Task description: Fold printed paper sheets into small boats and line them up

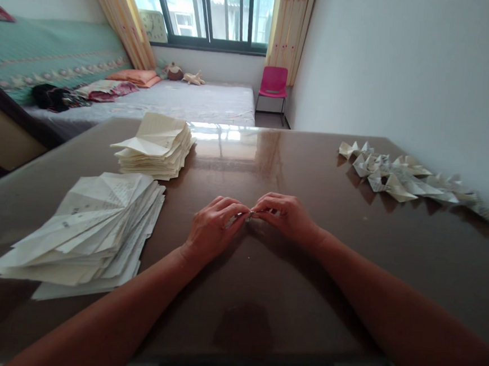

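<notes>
Over the middle of the glossy brown table point(303, 300), my left hand point(216, 223) and my right hand point(286, 215) meet fingertip to fingertip. Both pinch a small piece of folded paper point(250, 214) between thumb and fingers. Most of that paper is hidden behind the fingers, so its shape cannot be made out. Left of my left hand lies a stack of creased, printed paper sheets point(93, 222). Behind it stands a second pile of yellowish creased sheets point(154, 145). Several folded paper pieces point(391, 175) with pointed tips sit in a cluster at the right.
A white wall point(406, 66) runs along the right side. Beyond the table are a bed point(221, 102), a pink chair point(274, 84) and a window point(228, 12) with curtains. A dark piece of furniture point(11, 131) stands at the left edge.
</notes>
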The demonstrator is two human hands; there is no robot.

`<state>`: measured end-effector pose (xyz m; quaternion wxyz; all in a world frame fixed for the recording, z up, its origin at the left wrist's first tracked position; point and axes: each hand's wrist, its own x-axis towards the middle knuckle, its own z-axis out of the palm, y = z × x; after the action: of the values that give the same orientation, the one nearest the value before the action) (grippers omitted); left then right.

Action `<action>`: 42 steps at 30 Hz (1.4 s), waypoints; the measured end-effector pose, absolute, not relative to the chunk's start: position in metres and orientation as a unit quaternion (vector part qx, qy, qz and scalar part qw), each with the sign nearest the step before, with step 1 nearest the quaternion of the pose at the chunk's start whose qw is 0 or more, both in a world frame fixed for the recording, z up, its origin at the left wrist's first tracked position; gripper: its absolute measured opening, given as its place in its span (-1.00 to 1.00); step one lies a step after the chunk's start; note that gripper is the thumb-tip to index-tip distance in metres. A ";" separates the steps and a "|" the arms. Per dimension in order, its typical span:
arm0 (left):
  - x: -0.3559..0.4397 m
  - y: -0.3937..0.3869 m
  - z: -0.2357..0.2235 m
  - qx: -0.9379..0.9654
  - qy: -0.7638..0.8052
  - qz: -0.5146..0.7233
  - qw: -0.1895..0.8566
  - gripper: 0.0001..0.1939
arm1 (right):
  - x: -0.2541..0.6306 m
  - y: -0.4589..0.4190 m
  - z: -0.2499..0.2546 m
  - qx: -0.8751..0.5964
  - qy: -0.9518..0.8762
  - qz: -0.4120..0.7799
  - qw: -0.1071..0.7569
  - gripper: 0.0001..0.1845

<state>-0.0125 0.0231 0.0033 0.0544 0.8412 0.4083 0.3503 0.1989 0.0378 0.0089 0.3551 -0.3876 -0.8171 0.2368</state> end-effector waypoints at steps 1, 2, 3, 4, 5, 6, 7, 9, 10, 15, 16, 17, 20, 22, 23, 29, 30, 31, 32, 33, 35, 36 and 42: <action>-0.013 0.024 0.004 0.842 0.408 0.349 0.053 -0.84 | 0.199 0.038 0.008 -0.387 -0.814 0.242 0.359 -0.82; -0.013 0.024 0.004 0.843 0.407 0.347 0.050 -0.84 | 0.199 0.039 0.008 -0.386 -0.812 0.247 0.362 -0.82; -0.013 0.024 0.004 0.845 0.405 0.346 0.042 -0.84 | 0.199 0.040 0.007 -0.386 -0.809 0.252 0.365 -0.82; -0.013 0.025 0.004 0.848 0.402 0.343 0.032 -0.84 | 0.198 0.040 0.006 -0.386 -0.807 0.256 0.367 -0.82; -0.013 0.025 0.004 0.851 0.401 0.340 0.020 -0.85 | 0.198 0.040 0.006 -0.386 -0.805 0.259 0.369 -0.83; -0.013 0.024 0.004 0.854 0.399 0.335 0.005 -0.85 | 0.198 0.041 0.006 -0.386 -0.804 0.261 0.370 -0.83; -0.012 0.024 0.004 0.857 0.397 0.329 -0.012 -0.85 | 0.197 0.041 0.005 -0.387 -0.803 0.262 0.371 -0.84; -0.011 0.022 0.004 0.863 0.391 0.316 -0.046 -0.84 | 0.197 0.040 0.005 -0.388 -0.800 0.261 0.375 -0.85; -0.011 0.021 0.004 0.866 0.388 0.310 -0.060 -0.83 | 0.196 0.040 0.005 -0.390 -0.799 0.261 0.375 -0.85; -0.010 0.021 0.006 0.863 0.399 0.307 -0.051 -0.86 | 0.196 0.038 0.006 -0.391 -0.802 0.261 0.367 -0.83; -0.010 0.021 0.006 0.859 0.404 0.313 -0.036 -0.87 | 0.196 0.037 0.007 -0.390 -0.803 0.261 0.367 -0.83; -0.010 0.022 0.006 0.855 0.409 0.320 -0.021 -0.88 | 0.196 0.037 0.007 -0.389 -0.804 0.261 0.366 -0.82; -0.009 0.022 0.006 0.845 0.418 0.334 0.011 -0.91 | 0.196 0.037 0.009 -0.387 -0.806 0.260 0.365 -0.82; -0.009 0.022 0.006 0.842 0.423 0.335 0.025 -0.92 | 0.197 0.037 0.009 -0.388 -0.806 0.260 0.364 -0.82; -0.009 0.022 0.006 0.840 0.425 0.336 0.033 -0.92 | 0.197 0.037 0.009 -0.388 -0.804 0.262 0.365 -0.82; -0.013 0.026 0.002 0.810 0.455 0.361 0.083 -0.92 | 0.199 0.043 0.006 -0.406 -0.771 0.300 0.389 -0.82; -0.014 0.027 0.001 0.803 0.462 0.365 0.092 -0.91 | 0.200 0.045 0.005 -0.415 -0.761 0.311 0.390 -0.82; -0.014 0.028 0.001 0.796 0.470 0.369 0.101 -0.91 | 0.200 0.046 0.004 -0.423 -0.752 0.323 0.389 -0.82; -0.015 0.029 0.001 0.789 0.477 0.372 0.109 -0.91 | 0.201 0.047 0.004 -0.428 -0.745 0.334 0.388 -0.82; -0.015 0.030 0.001 0.782 0.484 0.374 0.117 -0.90 | 0.202 0.047 0.003 -0.431 -0.740 0.343 0.386 -0.83; -0.016 0.031 0.001 0.770 0.496 0.377 0.136 -0.90 | 0.203 0.048 0.003 -0.430 -0.735 0.356 0.385 -0.84; -0.017 0.032 0.001 0.764 0.501 0.379 0.147 -0.90 | 0.204 0.048 0.002 -0.428 -0.734 0.359 0.387 -0.85; -0.020 0.043 -0.004 0.715 0.525 0.396 0.236 -0.90 | 0.214 0.057 -0.004 -0.452 -0.722 0.349 0.390 -0.86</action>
<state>-0.0202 0.0427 -0.0036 0.2364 0.7155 0.5250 0.3957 0.2135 0.0569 -0.0040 0.3898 -0.4521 -0.7224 0.3490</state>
